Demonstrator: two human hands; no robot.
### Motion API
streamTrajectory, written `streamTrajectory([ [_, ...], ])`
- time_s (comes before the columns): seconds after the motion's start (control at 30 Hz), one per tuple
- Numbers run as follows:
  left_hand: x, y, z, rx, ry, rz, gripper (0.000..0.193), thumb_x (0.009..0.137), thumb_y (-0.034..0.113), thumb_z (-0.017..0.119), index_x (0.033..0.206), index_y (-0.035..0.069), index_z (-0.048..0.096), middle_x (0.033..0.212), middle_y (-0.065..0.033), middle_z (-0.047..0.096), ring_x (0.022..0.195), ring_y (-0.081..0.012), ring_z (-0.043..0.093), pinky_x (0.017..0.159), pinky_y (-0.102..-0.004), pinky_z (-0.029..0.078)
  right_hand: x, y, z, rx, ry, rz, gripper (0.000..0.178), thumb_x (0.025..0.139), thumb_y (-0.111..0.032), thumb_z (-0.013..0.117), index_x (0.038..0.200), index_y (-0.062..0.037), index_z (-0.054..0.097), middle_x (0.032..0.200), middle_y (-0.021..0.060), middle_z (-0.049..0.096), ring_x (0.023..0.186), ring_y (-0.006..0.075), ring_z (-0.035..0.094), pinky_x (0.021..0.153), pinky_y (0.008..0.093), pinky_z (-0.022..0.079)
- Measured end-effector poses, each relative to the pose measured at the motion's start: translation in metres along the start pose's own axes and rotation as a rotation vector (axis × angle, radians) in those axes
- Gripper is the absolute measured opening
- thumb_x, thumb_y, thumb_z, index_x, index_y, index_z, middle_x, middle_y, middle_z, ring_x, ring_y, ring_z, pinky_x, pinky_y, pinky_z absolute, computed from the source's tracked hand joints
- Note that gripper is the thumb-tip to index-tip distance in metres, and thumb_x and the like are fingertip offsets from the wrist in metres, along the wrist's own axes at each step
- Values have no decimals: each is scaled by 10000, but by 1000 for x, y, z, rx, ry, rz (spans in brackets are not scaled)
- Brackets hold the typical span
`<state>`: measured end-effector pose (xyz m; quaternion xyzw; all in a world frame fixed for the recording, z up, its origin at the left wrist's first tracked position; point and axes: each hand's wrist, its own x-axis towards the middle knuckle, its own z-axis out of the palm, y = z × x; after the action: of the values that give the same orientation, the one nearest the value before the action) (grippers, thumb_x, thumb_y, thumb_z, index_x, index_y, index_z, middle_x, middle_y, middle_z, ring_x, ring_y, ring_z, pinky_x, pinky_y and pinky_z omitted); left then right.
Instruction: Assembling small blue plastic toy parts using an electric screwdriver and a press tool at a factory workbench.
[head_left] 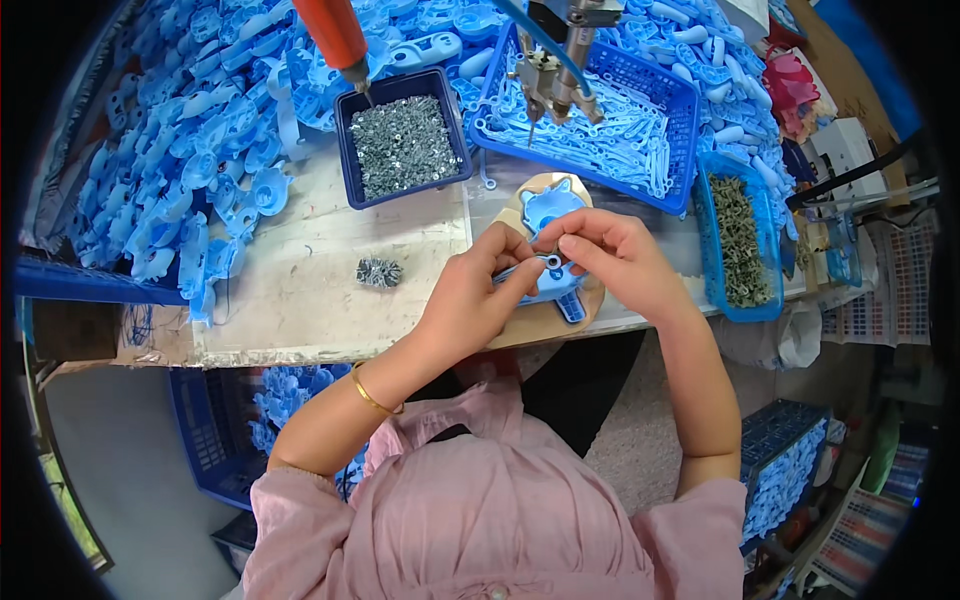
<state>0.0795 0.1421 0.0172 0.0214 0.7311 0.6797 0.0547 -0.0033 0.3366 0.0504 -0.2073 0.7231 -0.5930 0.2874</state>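
Observation:
My left hand (pixel 480 290) pinches a slim light-blue plastic rod whose ringed end (pixel 553 262) sticks out past the fingertips. Thumb and fingers of my right hand (pixel 615 255) are closed together just above that ring. Whatever they hold is too small to make out. Under both hands a light-blue plastic toy body (pixel 571 307) sits in a tan wooden jig (pixel 594 303). A rounded light-blue piece with ear-like points (pixel 550 205) lies at the jig's far end. My fingers hide much of the body.
Overhead hang an orange screwdriver (pixel 335 40) and a metal machine head (pixel 565 70). Behind the jig stand a dark bin of small metal parts (pixel 350 165) and a blue basket of rods (pixel 640 190). A teal tray (pixel 767 310) is at right, a spring-like cluster (pixel 379 272) at left.

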Motion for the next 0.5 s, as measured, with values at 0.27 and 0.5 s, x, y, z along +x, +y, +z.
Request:
streamTrajectory([
  [0.27,-2,4,8,561,162,189,207,953,177,689,980,15,563,793,-127,690,666,-221,671,625,-312,510,-10,-5,16,-181,122,27,226,979,-46,607,1176,17,697,1003,64,735,883,101,679,766,249,540],
  [0.5,-2,1,4,502,117,237,212,941,189,703,961,21,575,795,-136,689,642,-263,655,598,-335,500,-12,-8,10,-29,53,81,226,966,-19,601,1165,32,696,976,79,735,856,119,691,748,272,566],
])
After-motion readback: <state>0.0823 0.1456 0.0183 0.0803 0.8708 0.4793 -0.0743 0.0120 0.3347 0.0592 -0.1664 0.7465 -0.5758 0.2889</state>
